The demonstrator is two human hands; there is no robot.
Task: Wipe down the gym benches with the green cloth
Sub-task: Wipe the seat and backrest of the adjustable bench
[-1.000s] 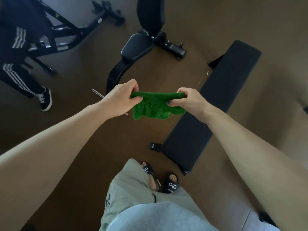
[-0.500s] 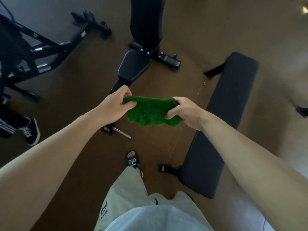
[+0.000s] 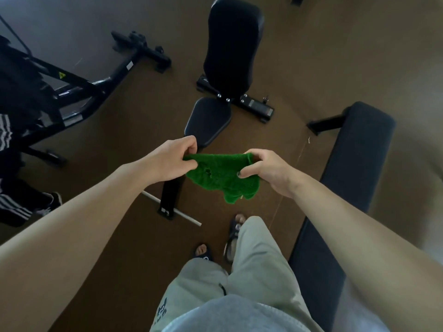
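above the brown floor [image 3: 119,236], between a flat padded bench [image 3: 347,188] and an upright padded bench [image 3: 233,44], a fuzzy green cloth [image 3: 220,173] hangs stretched; left hand [image 3: 167,161] and right hand [image 3: 268,171] each pinch an upper corner, arms outstretched.

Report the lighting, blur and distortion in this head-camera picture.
Head view: dim, brownish indoor light; wide-angle bending stretches both forearms and curves the flat bench; right edge smeared; the green cloth, pinched by left hand and right hand, stays fairly sharp.
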